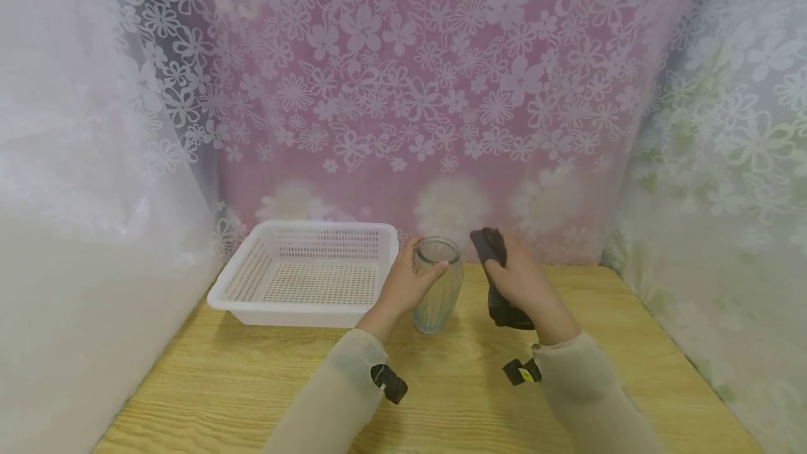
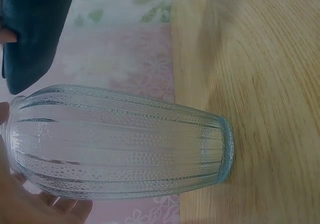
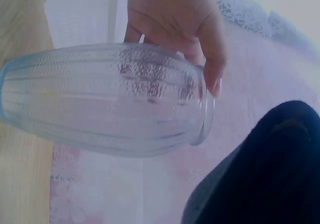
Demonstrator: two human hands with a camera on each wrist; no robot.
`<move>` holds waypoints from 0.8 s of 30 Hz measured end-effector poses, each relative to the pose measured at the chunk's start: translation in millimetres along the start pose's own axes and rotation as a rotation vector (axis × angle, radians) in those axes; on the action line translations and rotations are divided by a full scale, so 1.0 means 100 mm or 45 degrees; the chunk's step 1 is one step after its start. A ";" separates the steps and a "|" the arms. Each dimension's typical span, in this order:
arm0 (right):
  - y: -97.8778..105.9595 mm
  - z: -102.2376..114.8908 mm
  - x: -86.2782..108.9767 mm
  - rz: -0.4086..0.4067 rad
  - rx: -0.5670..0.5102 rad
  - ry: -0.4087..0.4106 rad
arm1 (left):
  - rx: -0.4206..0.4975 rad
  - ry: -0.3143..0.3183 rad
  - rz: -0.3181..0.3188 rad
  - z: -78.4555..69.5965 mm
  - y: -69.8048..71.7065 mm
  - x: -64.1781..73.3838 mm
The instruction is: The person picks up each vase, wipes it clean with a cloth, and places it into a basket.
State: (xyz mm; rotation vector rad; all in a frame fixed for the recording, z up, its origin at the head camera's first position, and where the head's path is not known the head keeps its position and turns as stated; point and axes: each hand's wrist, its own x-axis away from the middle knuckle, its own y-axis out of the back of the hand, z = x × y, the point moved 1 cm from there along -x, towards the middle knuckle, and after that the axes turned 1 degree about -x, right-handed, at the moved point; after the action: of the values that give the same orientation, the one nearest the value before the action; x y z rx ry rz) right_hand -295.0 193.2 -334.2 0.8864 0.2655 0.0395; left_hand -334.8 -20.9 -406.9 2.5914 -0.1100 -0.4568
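Glass vase (image 1: 435,303), near upright, base apparently on the wooden table (image 1: 454,412), is gripped near its top by the left hand (image 1: 406,282); just rightward, the right hand (image 1: 522,279) grips a dark object (image 1: 498,303).

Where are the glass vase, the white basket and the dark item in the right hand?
Glass vase (image 2: 120,141): left wrist view, middle of its ribbed side.
White basket (image 1: 318,283): head view, its bare slotted floor.
Dark item (image 2: 36,31): left wrist view, middle of its visible part.
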 end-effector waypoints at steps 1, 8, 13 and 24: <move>0.00 0.02 0.00 -0.023 -0.013 0.015 | 0.003 -0.003 -0.002 0.00 0.00 0.00; -0.11 0.04 -0.04 -0.228 -0.117 0.173 | 0.022 0.007 0.006 -0.04 0.01 0.02; -0.27 0.03 -0.09 -0.387 -0.239 0.332 | 0.030 0.006 -0.001 -0.04 0.01 0.02; -0.70 -0.08 -0.19 -0.649 -0.364 0.571 | 0.035 0.017 -0.019 -0.03 0.01 0.02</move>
State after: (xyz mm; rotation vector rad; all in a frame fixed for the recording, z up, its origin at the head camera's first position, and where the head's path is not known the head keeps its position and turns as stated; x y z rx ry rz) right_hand -320.2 151.7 -389.1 0.4969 0.8769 -0.1954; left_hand -331.6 -21.0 -404.5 2.6231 -0.0933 -0.4465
